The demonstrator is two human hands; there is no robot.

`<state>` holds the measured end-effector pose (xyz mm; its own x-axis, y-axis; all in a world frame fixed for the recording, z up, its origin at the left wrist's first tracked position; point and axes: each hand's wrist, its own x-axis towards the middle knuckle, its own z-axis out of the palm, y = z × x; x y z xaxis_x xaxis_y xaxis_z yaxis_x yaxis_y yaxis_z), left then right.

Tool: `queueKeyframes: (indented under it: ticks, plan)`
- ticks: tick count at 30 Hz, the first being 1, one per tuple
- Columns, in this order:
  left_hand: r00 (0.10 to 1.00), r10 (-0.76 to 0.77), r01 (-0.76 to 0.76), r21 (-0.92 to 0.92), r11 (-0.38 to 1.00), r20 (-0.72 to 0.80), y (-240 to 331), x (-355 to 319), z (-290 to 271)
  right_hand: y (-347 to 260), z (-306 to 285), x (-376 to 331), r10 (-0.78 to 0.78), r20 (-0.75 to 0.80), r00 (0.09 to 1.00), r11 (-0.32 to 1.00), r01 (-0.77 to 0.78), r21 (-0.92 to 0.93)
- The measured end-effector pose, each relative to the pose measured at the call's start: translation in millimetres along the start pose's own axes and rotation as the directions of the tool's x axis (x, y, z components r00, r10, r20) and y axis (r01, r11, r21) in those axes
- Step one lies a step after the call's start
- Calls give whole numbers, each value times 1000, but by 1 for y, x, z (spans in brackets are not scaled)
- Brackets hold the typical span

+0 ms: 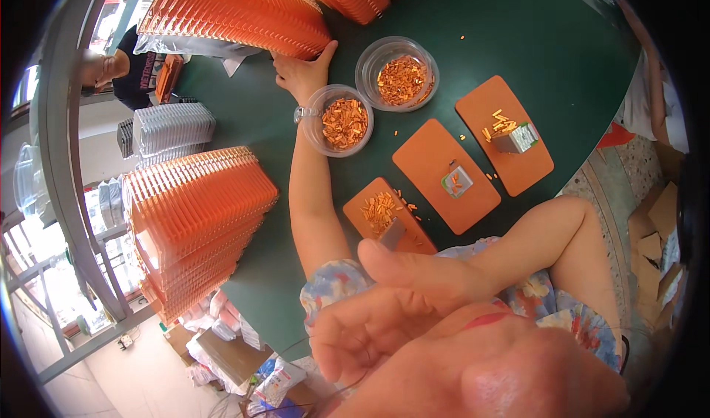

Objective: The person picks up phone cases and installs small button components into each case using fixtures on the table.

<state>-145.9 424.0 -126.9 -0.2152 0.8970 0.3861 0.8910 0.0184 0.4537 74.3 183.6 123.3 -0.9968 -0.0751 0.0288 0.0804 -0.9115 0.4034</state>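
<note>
My left hand (pixel 305 75), with a metal watch on its wrist, reaches to the near corner of a tall stack of orange plastic trays (pixel 237 15). Its thumb lies along one side of the corner; the other fingers are partly hidden. Beside that wrist stands a round clear tub (pixel 345 126) of small copper-coloured pieces, and another such tub (pixel 403 78) is just beyond. Close to the camera, my right hand (pixel 384 299) is raised off the table, palm showing, thumb apart and fingers loosely bent, with nothing visible in it.
Three orange-brown boards (pixel 423 159) lie on the green table (pixel 510 41), bearing small blocks (pixel 518 138) and loose copper-coloured pieces (pixel 379 209). More stacked orange trays (pixel 200 222) and clear trays (pixel 174 129) stand left. Another person (pixel 133 70) is at the far left. Cardboard (pixel 658 226) lies at right.
</note>
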Motion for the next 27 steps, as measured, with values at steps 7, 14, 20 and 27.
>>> queueKeyframes:
  ticks: [7, 14, 20, 27]
  plan:
    - [998, -57, 55, -88, 995, -16, -24, 3, -5, 13, 25, -20, -79, -357, 931, 986, 126, 110]
    - [990, -112, 110, -20, 994, -90, -28, 2, -12, 0, 34, -25, 1, -415, 910, 996, 34, 78]
    - [988, -120, 116, -39, 992, -95, -27, 6, -6, 5, -20, 6, 16, 336, 942, 999, -28, 32]
    - [984, -81, 68, -86, 994, -160, -37, -21, -21, 15, -31, 19, 20, 343, 939, 894, 137, -426]
